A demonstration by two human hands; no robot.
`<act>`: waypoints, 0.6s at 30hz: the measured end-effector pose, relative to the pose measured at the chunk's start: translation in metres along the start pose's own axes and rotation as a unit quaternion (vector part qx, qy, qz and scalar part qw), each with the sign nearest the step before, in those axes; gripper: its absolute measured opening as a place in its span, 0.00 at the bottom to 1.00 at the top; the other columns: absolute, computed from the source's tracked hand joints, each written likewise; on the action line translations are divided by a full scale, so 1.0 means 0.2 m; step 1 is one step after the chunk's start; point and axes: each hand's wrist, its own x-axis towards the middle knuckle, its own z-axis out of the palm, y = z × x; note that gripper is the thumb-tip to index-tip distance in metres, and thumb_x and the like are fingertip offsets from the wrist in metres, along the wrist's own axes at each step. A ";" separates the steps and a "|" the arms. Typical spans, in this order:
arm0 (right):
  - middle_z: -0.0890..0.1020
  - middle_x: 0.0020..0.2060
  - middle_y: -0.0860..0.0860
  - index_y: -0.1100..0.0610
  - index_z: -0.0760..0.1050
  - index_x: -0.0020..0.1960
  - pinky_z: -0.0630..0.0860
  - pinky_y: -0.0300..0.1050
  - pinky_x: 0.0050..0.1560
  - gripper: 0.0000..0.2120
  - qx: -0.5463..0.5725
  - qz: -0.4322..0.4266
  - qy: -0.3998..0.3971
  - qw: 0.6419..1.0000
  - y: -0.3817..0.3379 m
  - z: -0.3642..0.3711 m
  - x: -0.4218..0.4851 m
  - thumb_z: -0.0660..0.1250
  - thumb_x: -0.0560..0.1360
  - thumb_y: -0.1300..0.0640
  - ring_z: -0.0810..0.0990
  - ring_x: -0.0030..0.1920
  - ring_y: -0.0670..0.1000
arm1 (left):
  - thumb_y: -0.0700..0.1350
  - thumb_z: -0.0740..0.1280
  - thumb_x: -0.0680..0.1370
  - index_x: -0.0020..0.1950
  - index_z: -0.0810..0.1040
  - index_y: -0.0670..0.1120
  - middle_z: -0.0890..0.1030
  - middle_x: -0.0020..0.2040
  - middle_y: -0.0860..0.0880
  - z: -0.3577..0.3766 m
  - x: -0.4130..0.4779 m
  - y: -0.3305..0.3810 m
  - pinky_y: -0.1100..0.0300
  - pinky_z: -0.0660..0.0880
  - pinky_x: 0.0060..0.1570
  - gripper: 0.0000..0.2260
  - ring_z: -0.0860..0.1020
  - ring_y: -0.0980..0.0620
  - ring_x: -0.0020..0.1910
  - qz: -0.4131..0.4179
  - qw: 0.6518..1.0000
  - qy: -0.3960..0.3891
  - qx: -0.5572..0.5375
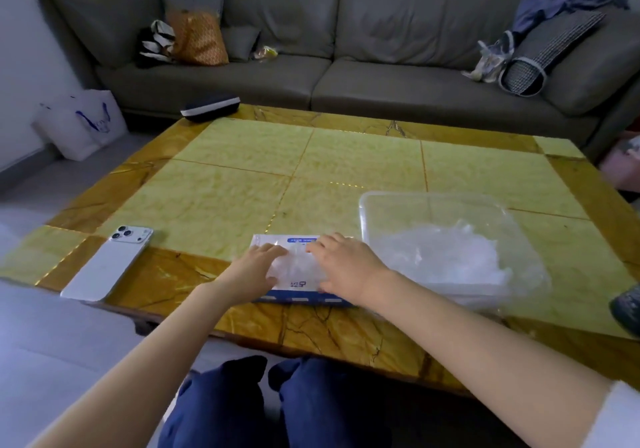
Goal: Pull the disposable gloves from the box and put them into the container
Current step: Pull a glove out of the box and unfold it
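Sitting close at the near edge of the counter, working with both hands on the box lying flat there. Pressing down on its left side with the left hand, fingers laid fairly straight and spread, probably steadying it so that it is not lifting when thin film is being drawn out. Reaching over its right side with the right hand, fingers bending down toward the opening where crumpled clear gloves are showing; fingertips hidden, so not possible to tell whether pinching a glove or only touching the top. Keeping the box just beside the container, which is standing toward the right edge, likely for a short carry. Holding a loose white heap in that container, so seemingly partway through. Leaving the phone face down near the near left corner, well apart from the work. Leaving a dark case at the far left corner, with the sofa beyond.
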 end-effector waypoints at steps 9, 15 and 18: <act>0.80 0.47 0.54 0.55 0.75 0.48 0.66 0.44 0.40 0.07 -0.030 0.063 0.019 0.997 -0.07 -0.01 0.12 0.59 0.78 0.63 0.79 0.48 0.59 | 0.49 0.68 0.76 0.74 0.61 0.50 0.65 0.73 0.51 0.02 0.00 -0.02 0.52 0.61 0.68 0.29 0.63 0.49 0.71 0.001 1.000 0.028 0.005; 0.81 0.43 0.56 0.57 0.76 0.42 0.71 0.45 0.41 0.11 0.098 0.137 0.069 0.983 0.05 -0.16 0.08 0.58 0.80 0.62 0.78 0.43 0.58 | 0.48 0.68 0.75 0.74 0.60 0.48 0.65 0.72 0.49 0.03 0.00 -0.02 0.53 0.60 0.68 0.30 0.62 0.49 0.71 -0.012 0.999 0.041 -0.012; 0.83 0.48 0.56 0.59 0.78 0.47 0.77 0.49 0.50 0.11 0.160 0.171 0.105 0.966 0.12 -0.19 0.06 0.58 0.80 0.62 0.81 0.48 0.56 | 0.49 0.68 0.75 0.74 0.61 0.49 0.66 0.72 0.50 0.04 0.00 -0.02 0.54 0.60 0.67 0.30 0.63 0.49 0.70 -0.007 0.999 0.045 -0.010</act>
